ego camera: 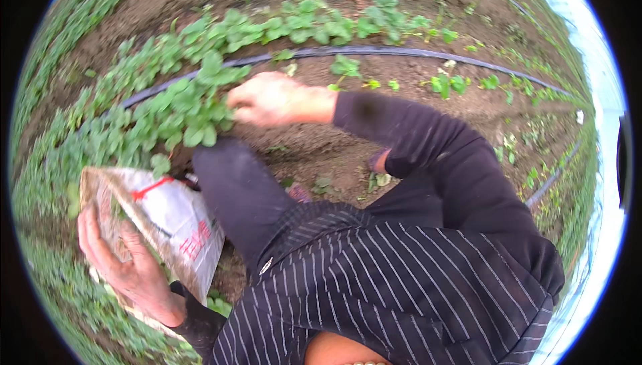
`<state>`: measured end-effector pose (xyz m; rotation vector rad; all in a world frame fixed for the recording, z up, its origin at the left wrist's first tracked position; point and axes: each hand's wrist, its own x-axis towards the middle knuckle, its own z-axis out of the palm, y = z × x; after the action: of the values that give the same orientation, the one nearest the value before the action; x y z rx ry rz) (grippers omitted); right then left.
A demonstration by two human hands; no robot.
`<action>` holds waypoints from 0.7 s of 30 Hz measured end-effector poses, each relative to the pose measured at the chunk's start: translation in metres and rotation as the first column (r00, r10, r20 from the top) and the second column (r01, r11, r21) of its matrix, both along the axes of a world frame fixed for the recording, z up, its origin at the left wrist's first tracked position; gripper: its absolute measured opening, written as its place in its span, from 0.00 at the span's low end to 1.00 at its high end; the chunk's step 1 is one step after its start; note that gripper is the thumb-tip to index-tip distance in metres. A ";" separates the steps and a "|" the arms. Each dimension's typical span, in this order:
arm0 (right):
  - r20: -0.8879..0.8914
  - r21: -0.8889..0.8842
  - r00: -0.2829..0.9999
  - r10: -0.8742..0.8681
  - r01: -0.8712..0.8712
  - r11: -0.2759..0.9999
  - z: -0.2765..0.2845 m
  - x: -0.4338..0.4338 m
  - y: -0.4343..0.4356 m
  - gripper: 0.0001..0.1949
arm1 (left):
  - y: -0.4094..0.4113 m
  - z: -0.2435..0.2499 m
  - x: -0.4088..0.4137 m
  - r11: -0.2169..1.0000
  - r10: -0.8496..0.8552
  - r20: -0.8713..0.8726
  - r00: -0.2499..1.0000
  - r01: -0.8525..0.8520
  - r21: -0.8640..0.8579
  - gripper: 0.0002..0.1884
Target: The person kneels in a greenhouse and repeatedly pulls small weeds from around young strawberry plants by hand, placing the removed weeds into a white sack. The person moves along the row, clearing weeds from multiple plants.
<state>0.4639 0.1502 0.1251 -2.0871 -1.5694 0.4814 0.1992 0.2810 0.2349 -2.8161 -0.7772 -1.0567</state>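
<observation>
My right hand reaches to the edge of a row of low, leafy plants that look like strawberry plants. Its fingers are bent beside the leaves and blurred by motion, so whether they grip a leaf or stem cannot be made out. On the other side, my left hand is over the mouth of a white woven sack, thumb apart from the fingers, with nothing seen in it. The sack leans beside my bent knee, its mouth spread and its contents mostly hidden. Red writing and a red tie show on its side.
A dark drip-irrigation hose runs along the bed between two lines of plants. Small sparse plants stand in the soil to the right. More green rows lie left, and pale plastic sheeting borders the right.
</observation>
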 end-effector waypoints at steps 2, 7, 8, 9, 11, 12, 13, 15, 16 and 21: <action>0.150 -0.219 0.987 -0.063 0.095 0.971 -0.029 0.062 -0.063 0.13 | -0.030 -0.007 0.057 0.942 -0.292 0.071 0.954 0.299 -0.149 0.19; 0.334 -0.537 0.912 -0.240 0.393 0.746 -0.048 0.152 -0.229 0.11 | -0.099 -0.079 0.205 0.521 -0.715 0.152 0.682 0.665 -0.535 0.14; 0.301 -0.450 0.893 -0.334 0.441 0.776 -0.061 0.167 -0.258 0.10 | -0.118 -0.093 0.236 0.421 -0.784 0.160 0.600 0.703 -0.572 0.14; 0.253 -0.362 0.872 -0.418 0.486 0.795 -0.080 0.179 -0.279 0.09 | -0.139 -0.110 0.266 0.322 -0.840 0.167 0.516 0.722 -0.613 0.14; 0.091 -0.168 0.802 -0.591 0.597 0.785 -0.108 0.199 -0.270 0.10 | -0.160 -0.148 0.322 0.250 -0.900 0.124 0.417 0.728 -0.639 0.13; 0.000 -0.085 0.752 -0.659 0.656 0.750 -0.120 0.209 -0.265 0.10 | -0.169 -0.170 0.351 0.289 -0.918 0.034 0.396 0.725 -0.626 0.13; 0.045 -0.089 0.747 -0.663 0.664 0.742 -0.127 0.218 -0.261 0.10 | -0.179 -0.187 0.379 0.319 -0.930 -0.056 0.364 0.722 -0.614 0.13; 0.134 -0.106 0.712 -0.690 0.702 0.704 -0.133 0.231 -0.259 0.10 | -0.205 -0.198 0.430 0.390 -0.910 -0.213 0.356 0.558 -0.732 0.15; 0.141 -0.091 0.637 -0.758 0.770 0.631 -0.138 0.238 -0.257 0.11 | -0.209 -0.214 0.450 0.453 -0.870 -0.199 0.451 0.573 -0.683 0.15; 0.129 0.097 0.612 -0.780 0.775 0.625 -0.164 0.265 -0.265 0.10 | -0.214 -0.259 0.507 0.578 -0.777 -0.230 0.586 0.520 -0.628 0.17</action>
<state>0.7292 -0.1151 -0.0390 -2.5576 -0.5600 -0.0430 0.7066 0.0669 -0.0240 -3.7150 0.1877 -0.0246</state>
